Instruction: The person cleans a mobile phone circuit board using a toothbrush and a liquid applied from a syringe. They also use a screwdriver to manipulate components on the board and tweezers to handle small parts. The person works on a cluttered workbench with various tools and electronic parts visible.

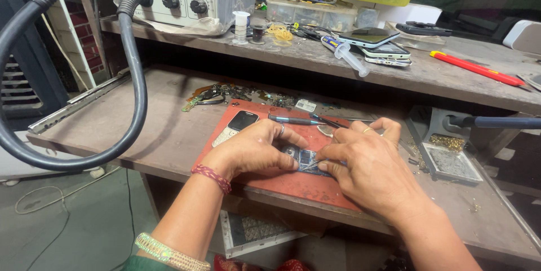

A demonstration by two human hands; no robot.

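Left hand: my left hand (253,150) lies flat, fingers pressed down on the left end of the board (307,161), pinning it.
Right hand: my right hand (366,164) is pinched shut on tweezers (313,164), tips touching the board.
Board: small circuit board, between both hands, on the red mat (298,183).
Mat: under both hands, on the worktop (163,136).
Phone: keypad phone (235,127) just beyond my left hand, on the mat.
Screwdriver: screwdriver (293,119) lies beyond both hands.
Tray: grey tray (451,164) right of my right hand.
Shelf: farther off, a shelf (451,74) carries stacked phones (377,45) and a syringe (350,57).
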